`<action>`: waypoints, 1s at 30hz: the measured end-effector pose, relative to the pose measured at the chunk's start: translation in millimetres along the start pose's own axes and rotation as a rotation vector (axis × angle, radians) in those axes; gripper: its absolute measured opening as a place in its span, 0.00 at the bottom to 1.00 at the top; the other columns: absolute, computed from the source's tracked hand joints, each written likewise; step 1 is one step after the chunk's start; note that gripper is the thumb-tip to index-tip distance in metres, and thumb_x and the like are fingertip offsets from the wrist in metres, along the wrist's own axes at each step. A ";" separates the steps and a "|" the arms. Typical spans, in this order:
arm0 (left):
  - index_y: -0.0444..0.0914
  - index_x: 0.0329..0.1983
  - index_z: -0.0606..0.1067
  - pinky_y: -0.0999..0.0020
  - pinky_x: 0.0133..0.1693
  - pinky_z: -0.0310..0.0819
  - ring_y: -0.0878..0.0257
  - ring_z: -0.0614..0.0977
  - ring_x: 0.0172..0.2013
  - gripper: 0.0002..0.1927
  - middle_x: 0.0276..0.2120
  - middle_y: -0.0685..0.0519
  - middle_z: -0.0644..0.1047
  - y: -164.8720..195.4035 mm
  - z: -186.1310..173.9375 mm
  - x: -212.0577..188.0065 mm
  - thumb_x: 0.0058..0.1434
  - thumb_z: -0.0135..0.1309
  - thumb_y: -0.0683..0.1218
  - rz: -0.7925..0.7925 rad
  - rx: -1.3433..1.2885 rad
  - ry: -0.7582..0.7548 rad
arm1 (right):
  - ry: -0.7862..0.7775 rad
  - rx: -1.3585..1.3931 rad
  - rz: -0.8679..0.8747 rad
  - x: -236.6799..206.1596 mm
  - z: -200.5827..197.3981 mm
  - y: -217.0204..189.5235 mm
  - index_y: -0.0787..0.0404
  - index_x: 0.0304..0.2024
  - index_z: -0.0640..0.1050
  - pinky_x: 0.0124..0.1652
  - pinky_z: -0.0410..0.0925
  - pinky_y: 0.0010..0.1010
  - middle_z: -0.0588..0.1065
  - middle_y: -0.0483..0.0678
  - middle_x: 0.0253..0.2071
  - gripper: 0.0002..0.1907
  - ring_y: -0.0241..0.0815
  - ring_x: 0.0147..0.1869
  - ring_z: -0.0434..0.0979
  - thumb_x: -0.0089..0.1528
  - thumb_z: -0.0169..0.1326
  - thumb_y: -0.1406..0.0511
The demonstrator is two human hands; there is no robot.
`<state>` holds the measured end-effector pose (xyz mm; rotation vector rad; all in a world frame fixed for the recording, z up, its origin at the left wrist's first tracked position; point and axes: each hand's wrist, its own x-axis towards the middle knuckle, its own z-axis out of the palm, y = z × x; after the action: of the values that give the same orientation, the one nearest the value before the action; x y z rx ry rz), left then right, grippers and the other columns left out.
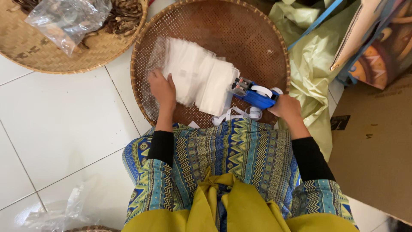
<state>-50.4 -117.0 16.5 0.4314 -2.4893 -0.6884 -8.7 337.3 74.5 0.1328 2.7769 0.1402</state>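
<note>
On the brown woven tray [257, 30], fanned white packets [197, 77] are pressed flat by the left hand [163, 88], fingers spread; beside them a blue label gun [254, 95] is gripped, apparently closed-fingered, by the right hand [286, 107].

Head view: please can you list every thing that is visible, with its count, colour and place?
round woven tray: one, brown, on the floor in front of the person
clear packets: a fanned stack, count unclear, white contents, on the brown tray
label gun: one, blue, at the right edge of the stack
label strip: one, white, curled under the gun
second woven tray: one, tan, top left
plastic bag: one, clear, on the tan tray
dried pieces: a dark brown heap, on the tan tray
thin sheet: one, yellow-green, right of the brown tray
cardboard: brown, far right
floor tiles: white
left hand: pressing on the packets
right hand: holding the label gun
</note>
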 end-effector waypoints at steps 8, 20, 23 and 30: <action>0.37 0.45 0.70 0.49 0.36 0.75 0.44 0.81 0.38 0.29 0.41 0.43 0.77 55.0 29.3 -51.0 0.57 0.66 0.63 0.031 -0.105 -0.522 | 0.035 0.052 -0.021 -8.9 -5.3 -2.3 0.64 0.38 0.84 0.42 0.74 0.50 0.81 0.60 0.39 0.28 0.62 0.44 0.82 0.48 0.67 0.49; 0.38 0.30 0.76 0.50 0.32 0.73 0.46 0.82 0.31 0.15 0.29 0.47 0.80 38.2 66.1 -78.5 0.57 0.64 0.53 0.136 -0.095 -0.498 | 0.030 0.052 -0.016 -11.4 -1.1 -0.9 0.65 0.37 0.84 0.42 0.74 0.50 0.81 0.59 0.38 0.28 0.62 0.43 0.82 0.47 0.67 0.48; 0.39 0.31 0.76 0.49 0.31 0.73 0.46 0.82 0.31 0.12 0.29 0.47 0.81 37.9 64.6 -77.6 0.61 0.61 0.51 0.170 -0.097 -0.453 | 0.024 0.060 -0.028 -11.7 -7.6 0.1 0.65 0.37 0.84 0.43 0.74 0.49 0.81 0.61 0.38 0.28 0.62 0.43 0.82 0.47 0.67 0.49; 0.41 0.35 0.77 0.48 0.31 0.74 0.45 0.83 0.30 0.09 0.30 0.46 0.81 39.8 66.4 -75.4 0.65 0.55 0.51 0.181 -0.053 -0.435 | 0.123 0.279 -0.052 -25.7 -39.3 -18.5 0.58 0.41 0.84 0.40 0.73 0.51 0.80 0.63 0.34 0.27 0.66 0.40 0.80 0.48 0.67 0.48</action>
<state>-32.3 -26.9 -40.3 0.0324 -2.8584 -0.8441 -0.1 312.9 117.9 0.1253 2.9052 -0.2620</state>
